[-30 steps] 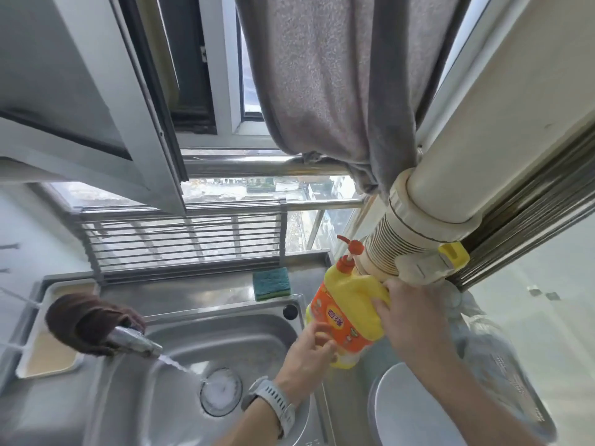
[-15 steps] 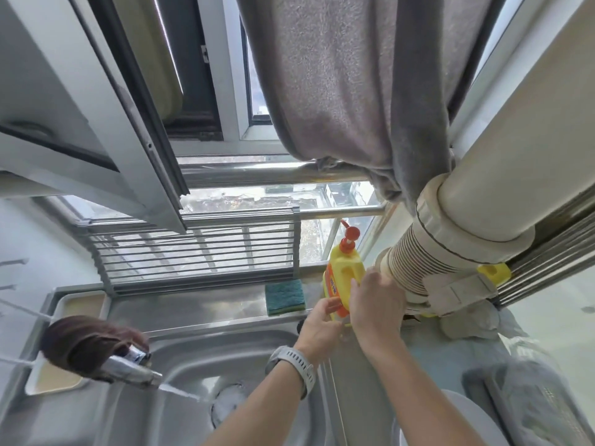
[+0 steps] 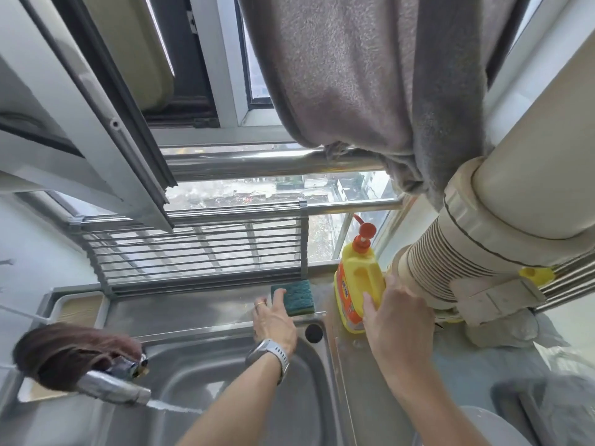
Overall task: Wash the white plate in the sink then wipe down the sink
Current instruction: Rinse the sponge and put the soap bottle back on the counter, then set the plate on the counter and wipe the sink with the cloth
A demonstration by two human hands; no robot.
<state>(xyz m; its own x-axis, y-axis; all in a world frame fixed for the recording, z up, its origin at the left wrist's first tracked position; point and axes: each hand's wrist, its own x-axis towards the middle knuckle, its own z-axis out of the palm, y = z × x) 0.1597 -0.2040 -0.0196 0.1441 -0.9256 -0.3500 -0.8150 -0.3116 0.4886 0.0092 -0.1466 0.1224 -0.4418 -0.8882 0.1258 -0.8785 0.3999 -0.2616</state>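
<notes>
Left hand: wearing a grey-strapped wristwatch and a ring, it has left the bottle and reached to the sink's back ledge; its fingertips now lie on the near left corner of the green rectangular scouring sponge. Fingers look fairly straight, grip apart rather than curled round the sponge.
Right hand: half a second ago it covered the bottle's side; now its fingers only rest against the right flank of the yellow dish-soap bottle with orange label and red pump, extended, grip apart.
Bottle: held above the sink edge by both hands a second ago; now upright on the steel bench at the window corner, just right of the sponge.
Sponge: flat on the ledge in front of the slatted steel drying rack, same spot as before.
White plate: only a pale curved edge shows at the bottom right, on the bench right of the sink, well apart from both hands.
Stainless steel sink: basin below the left forearm; its overflow hole sits near the left wrist.
Tap: chrome spout with a brown cloth draped over it, water still streaming into the basin.
Grey towel: hangs overhead beside the cream ribbed duct pipe.
</notes>
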